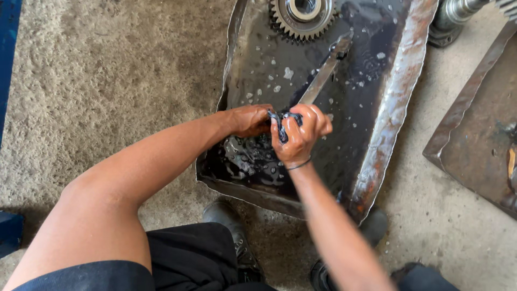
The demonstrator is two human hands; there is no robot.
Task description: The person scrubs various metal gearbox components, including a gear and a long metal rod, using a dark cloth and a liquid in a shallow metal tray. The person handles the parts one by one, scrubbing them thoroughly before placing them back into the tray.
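Daylight is bright and even, seemingly from the upper right; the wet metal tray (398, 97) throws pale glare along its right rim and glints off the dark liquid; soft shadows sit under the arms; focus is sharp, with slight wide-angle stretch at edges.

View: single head-worn camera
Facing: steeply down onto metal tray (398, 102) and concrete floor (107, 97)
Range: close, arm's reach

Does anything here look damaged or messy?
The metal tray is bent and rusty along its right rim, and holds dark oily liquid. A gear lies in it. Both hands wring a blackened rag.
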